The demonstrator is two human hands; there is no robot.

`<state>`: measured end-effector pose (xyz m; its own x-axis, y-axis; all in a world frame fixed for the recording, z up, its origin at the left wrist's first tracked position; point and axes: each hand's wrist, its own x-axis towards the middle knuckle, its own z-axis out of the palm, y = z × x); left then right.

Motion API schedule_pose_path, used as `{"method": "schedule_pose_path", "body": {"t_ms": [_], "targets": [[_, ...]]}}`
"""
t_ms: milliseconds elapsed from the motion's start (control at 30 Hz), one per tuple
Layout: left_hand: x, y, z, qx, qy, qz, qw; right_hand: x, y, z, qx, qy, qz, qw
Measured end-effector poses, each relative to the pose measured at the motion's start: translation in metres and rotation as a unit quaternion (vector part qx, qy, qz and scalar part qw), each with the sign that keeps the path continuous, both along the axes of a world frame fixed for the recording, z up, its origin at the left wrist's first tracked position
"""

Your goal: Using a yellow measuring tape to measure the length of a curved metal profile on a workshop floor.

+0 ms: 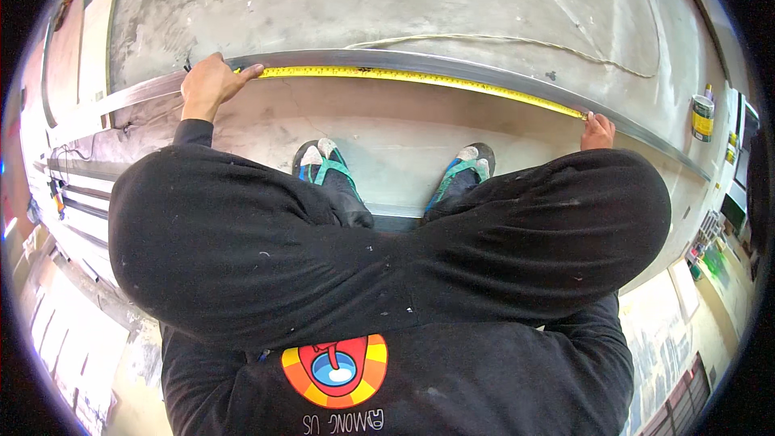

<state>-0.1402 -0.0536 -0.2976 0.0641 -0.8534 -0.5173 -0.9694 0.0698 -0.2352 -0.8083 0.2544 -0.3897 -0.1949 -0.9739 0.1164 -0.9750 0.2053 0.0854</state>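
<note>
A long grey metal bar [323, 57] runs across in front of my feet, bending with the lens. Along its near edge stretches the yellow blade of a tape measure [428, 78], pulled out between my hands. My left hand [208, 86] is closed around the tape at its left end, thumb pointing right along the bar; the fingers hide the case, if it is there. At the blade's right end, the fingers of my right hand [598, 131] pinch the tip against or beside the bar. My knees cover most of both forearms.
My sandalled feet [327, 163] stand on the grey floor just behind the bar. A pale cord [484, 37] lies beyond it. To the far right stands a labelled can [702, 119]. Several dark metal lengths [85, 191] lie at left, near pale boards [98, 40].
</note>
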Motion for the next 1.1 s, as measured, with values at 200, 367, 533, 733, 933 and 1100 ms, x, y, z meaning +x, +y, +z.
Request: {"method": "schedule_pose_path", "body": {"t_ms": [200, 367, 533, 733, 933, 1100], "targets": [[-0.003, -0.001, -0.002, -0.014, 0.009, -0.027, 0.999, -0.004, 0.007, -0.006, -0.013, -0.013, -0.013, 1.0], [-0.003, 0.0, 0.002, 0.016, -0.008, -0.022, 1.0, -0.002, 0.005, -0.01, -0.002, -0.019, -0.014, 1.0], [-0.005, 0.0, 0.001, 0.017, -0.007, -0.028, 0.999, 0.012, 0.004, -0.013, -0.053, 0.0, 0.009, 0.999], [-0.004, -0.003, -0.004, 0.032, -0.013, -0.016, 0.999, 0.033, -0.004, -0.007, -0.086, 0.004, 0.014, 0.996], [-0.002, -0.005, -0.002, 0.033, -0.008, 0.001, 0.999, 0.046, -0.009, 0.0, -0.095, -0.016, 0.034, 0.995], [0.003, -0.007, -0.003, 0.034, 0.004, -0.004, 0.999, 0.049, -0.008, 0.004, -0.086, -0.015, 0.055, 0.995]]}}
